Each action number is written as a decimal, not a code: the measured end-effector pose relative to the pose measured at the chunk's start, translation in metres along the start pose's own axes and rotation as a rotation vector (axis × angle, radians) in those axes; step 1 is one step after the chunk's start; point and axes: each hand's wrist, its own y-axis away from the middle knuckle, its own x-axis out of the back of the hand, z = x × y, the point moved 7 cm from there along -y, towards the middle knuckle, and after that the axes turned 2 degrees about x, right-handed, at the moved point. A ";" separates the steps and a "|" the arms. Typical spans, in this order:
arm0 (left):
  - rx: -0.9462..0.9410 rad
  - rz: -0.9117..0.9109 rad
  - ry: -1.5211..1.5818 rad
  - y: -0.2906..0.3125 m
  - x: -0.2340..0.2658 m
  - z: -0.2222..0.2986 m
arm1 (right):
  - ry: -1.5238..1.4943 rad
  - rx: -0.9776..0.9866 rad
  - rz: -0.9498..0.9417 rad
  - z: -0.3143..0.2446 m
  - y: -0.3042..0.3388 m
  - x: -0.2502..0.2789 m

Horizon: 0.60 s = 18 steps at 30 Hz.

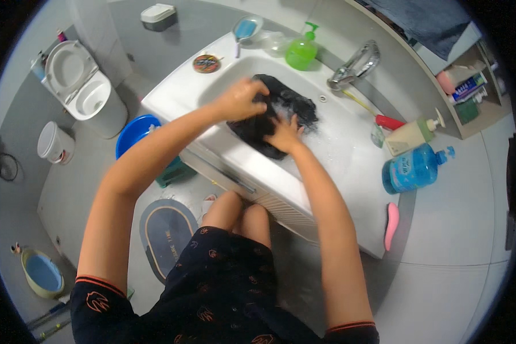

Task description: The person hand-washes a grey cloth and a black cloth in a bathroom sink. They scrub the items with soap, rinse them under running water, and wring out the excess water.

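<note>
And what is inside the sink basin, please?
The basin holds a bunched black cloth and some white suds; the left hand is over the cloth, the right hand against it. What lies beneath is covered and cannot be seen.

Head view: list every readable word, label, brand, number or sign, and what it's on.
Wording not copied here; lettering shows on:
Gray oval mat: pale line of letters, large enough to read.
Blue pump bottle: pale label marks, too blurred to read reliably.
Blue-and-white box on the shelf: lettering too small.
Round patterned disc on the basin's edge: colored print, too small to make out.
Black cloth in the basin: no text visible.
</note>
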 end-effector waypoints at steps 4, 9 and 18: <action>0.194 -0.515 -0.273 -0.003 -0.081 -0.007 | 0.045 -0.043 -0.147 0.064 0.010 -0.007; 0.063 -0.826 -0.419 -0.009 -0.107 0.040 | -0.072 -0.229 -0.171 0.145 0.078 0.005; -0.111 -1.095 -0.454 -0.014 -0.203 0.040 | 0.099 0.277 -0.252 0.173 0.104 0.014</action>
